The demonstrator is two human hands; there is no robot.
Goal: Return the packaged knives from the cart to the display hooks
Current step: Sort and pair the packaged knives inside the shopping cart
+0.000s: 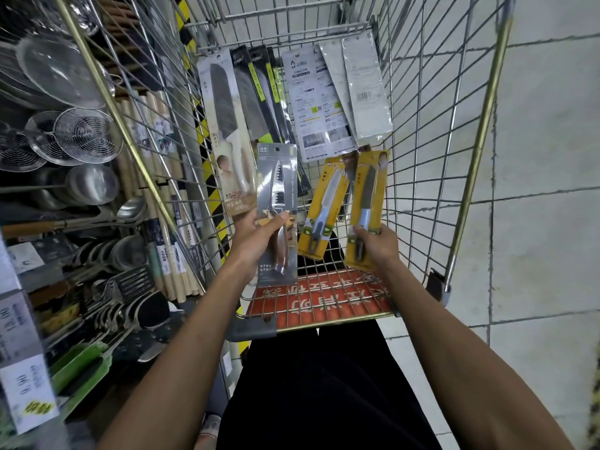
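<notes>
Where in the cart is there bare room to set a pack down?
A bare strip of wire floor runs along the cart's right wall, beside the yellow pack in the right hand, nearer than the white card packs. The red-signed flap at the near end is bare. Left and centre are crowded with knife packs.

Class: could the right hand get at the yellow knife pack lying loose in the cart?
Probably yes for reach: the loose yellow pack lies uncovered beside the right hand. But that hand grips a second yellow pack, so grasping looks awkward.
</notes>
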